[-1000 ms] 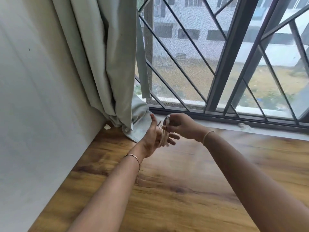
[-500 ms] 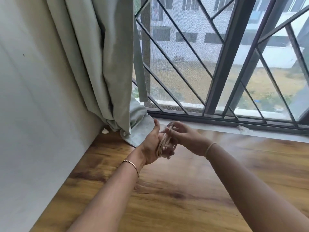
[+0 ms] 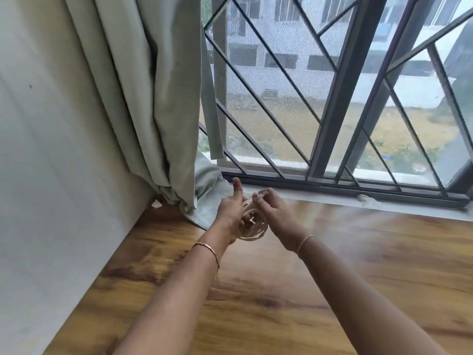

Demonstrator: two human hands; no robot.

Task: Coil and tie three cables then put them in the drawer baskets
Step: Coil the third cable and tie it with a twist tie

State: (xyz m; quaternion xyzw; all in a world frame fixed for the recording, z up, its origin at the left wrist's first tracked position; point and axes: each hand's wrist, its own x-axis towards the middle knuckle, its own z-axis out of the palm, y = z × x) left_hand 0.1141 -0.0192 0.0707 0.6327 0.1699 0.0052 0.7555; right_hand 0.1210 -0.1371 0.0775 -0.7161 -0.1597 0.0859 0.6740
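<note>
I find the pale cable [image 3: 252, 228] looped round my left hand [image 3: 230, 213], thumb raised, fingers curled through the loops to hold their shape. My right hand [image 3: 277, 217] pinches the free end above, judged ready to wrap and tie. Both hang over the wooden top [image 3: 320, 290]; curtain [image 3: 158, 103] just behind, window grille [image 3: 332, 111] beyond. No drawer baskets in view

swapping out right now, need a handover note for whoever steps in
Left hand holds the cable coiled round its fingers, thumb up.
Right hand pinches the cable's loose end just above the coil.
Both hover over the wooden table by the window.
Done: this cable looks mostly coiled.
Left: tie it, then store it; other cables and drawer baskets are not in view.
</note>
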